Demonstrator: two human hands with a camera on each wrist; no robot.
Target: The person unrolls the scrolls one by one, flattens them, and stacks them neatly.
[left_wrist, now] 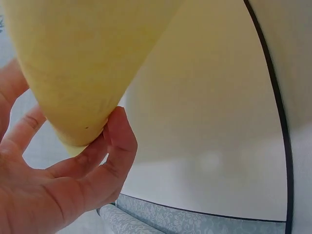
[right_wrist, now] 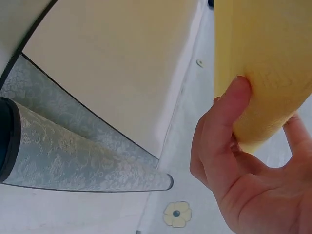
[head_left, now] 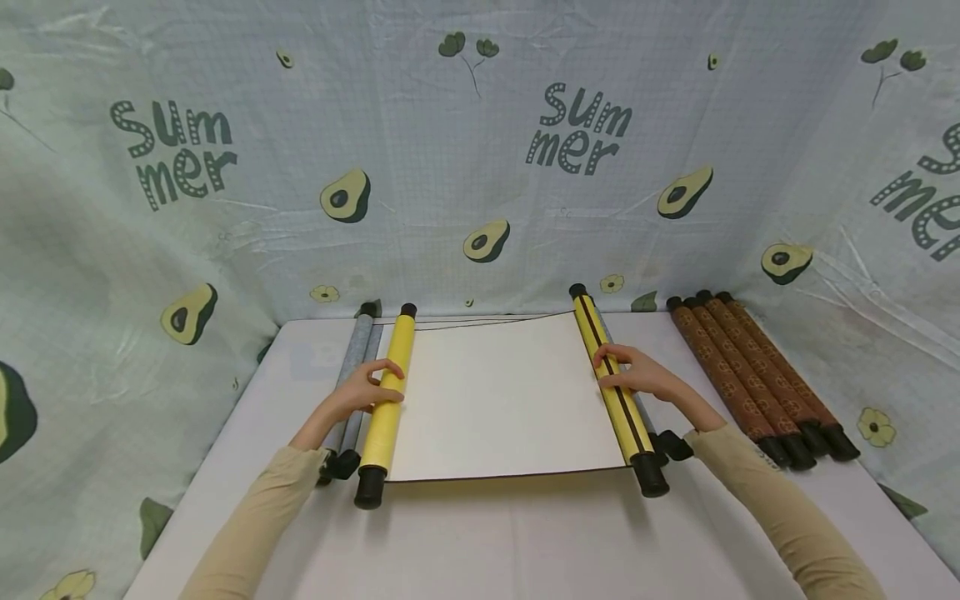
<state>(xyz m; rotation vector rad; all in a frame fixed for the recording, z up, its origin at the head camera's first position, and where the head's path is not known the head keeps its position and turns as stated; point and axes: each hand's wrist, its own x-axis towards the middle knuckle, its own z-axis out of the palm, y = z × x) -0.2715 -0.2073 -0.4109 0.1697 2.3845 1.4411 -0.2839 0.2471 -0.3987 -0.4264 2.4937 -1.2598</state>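
A hanging scroll with yellow rolled ends is partly unrolled, its white sheet (head_left: 502, 400) spread between them. My left hand (head_left: 367, 388) grips the left yellow roll (head_left: 392, 367), thumb and fingers curled around it. On the other side my right hand (head_left: 637, 372) holds the right yellow roll (head_left: 621, 417), which has dark stripes along it. Black knobs cap both rolls. The scroll is held above the table, over a grey-blue patterned scroll (right_wrist: 78, 156), whose left roll (head_left: 354, 354) shows beside my left hand. The yellow scroll hides most of that one.
Several brown patterned scrolls (head_left: 738, 367) with black ends lie side by side at the table's right. The white table (head_left: 465, 542) meets a hanging sheet (head_left: 420, 150) printed with avocados behind. A black knob or weight (head_left: 675, 446) sits by my right sleeve.
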